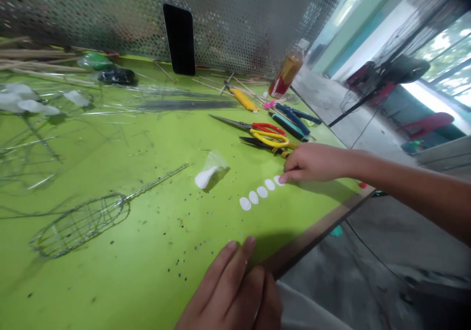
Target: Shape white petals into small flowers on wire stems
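So I've got five white ovals [262, 192] lined up in a slanted row on the green bench [154, 281], and I'll use that row to place everything else. My right hand [309, 162] is at its far end, fingers curled in and thumb tip down on the last oval, covering part of it. Can't tell from here if I'm actually pinching it or just pressing it flat.

What could bite me: these look thin and light, so if my thumb drags sideways, that last one could skid into its neighbour and knock the line crooked. There are black specks [180, 261] on the near-left side of the row too, and an oval pushed that way might pick some up. Also, the scissors [253, 126] lie just past the row's far end, near my knuckles, so a careless swing back could bump them.

Pose-wise, my right forearm reaches in from the right, pretty level, wrist nearly straight. My left hand [231, 295] is on the near side of the row, clear of it, two fingers stretched forward and the others bent. I see nothing in its grip, but the palm's hidden, so no promises.
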A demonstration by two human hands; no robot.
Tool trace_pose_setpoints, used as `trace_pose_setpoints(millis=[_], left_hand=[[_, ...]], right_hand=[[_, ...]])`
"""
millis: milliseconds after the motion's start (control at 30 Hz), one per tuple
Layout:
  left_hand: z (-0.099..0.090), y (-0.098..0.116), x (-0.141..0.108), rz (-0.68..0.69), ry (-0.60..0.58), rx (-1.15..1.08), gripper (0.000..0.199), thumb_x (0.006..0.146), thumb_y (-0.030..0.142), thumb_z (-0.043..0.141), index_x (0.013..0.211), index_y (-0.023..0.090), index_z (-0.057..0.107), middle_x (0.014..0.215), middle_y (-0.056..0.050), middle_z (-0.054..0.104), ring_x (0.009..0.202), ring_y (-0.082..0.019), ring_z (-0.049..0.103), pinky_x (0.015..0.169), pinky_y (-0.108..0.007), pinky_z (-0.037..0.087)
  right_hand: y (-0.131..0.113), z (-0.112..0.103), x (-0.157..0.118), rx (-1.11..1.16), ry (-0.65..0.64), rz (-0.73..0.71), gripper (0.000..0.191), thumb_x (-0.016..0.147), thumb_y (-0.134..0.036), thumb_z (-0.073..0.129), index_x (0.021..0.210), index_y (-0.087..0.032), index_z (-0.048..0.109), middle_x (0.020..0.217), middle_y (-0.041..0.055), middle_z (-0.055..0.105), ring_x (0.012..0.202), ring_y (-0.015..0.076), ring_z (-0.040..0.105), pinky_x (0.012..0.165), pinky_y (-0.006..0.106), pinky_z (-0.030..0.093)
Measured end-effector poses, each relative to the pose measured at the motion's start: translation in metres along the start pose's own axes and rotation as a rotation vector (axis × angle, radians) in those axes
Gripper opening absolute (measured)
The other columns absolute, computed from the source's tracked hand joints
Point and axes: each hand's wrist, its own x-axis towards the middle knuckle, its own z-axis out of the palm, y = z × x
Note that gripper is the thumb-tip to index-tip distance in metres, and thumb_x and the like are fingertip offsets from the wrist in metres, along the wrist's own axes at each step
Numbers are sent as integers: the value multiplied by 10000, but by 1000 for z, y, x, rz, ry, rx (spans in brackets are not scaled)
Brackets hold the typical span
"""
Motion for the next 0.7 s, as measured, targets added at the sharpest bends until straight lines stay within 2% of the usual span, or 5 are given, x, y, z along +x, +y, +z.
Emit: trace_pose_setpoints(millis=[167,367,467,567,700], left_hand=[[2,0,1,-78,46,-42,215,1096,166,576,1015,204,771,926,12,815,1295,-139,741,1359,-291,323],[5,0,-1,12,-4,-22,142,1034,130,652,1042,162,789,1043,-18,817,1471,-237,624,1407,-404,255],[5,3,2,-24,7,-27,118,1000,128,673,997,164,786,977,-10,803,1459,-262,632,1399,-432,289],[3,8,6,-49,21,-10,117,936,107,701,1000,161,783,964,-26,804,1312,-283,720,1347,-475,398],[1,10,10,-83,8,-2,122,884,106,716,969,178,765,888,-14,784,991,-229,773,1246,-482,536]], right_hand=[[3,5,0,188,151,-39,544,1006,-688,626,867,-182,769,731,24,707,662,167,606,647,297,382],[-12,12,-7,204,309,-106,407,1019,-550,693,859,-184,769,712,22,715,627,150,606,618,284,412],[-45,15,-14,301,560,-357,283,1018,-444,763,1191,-223,801,896,36,794,717,158,680,671,281,512],[-83,22,-13,215,521,-705,371,1045,-403,752,1392,-274,737,1256,92,791,1075,213,742,916,339,580],[-116,37,0,71,516,-872,182,1077,-325,674,1173,-240,804,1105,61,833,951,215,759,820,359,566]])
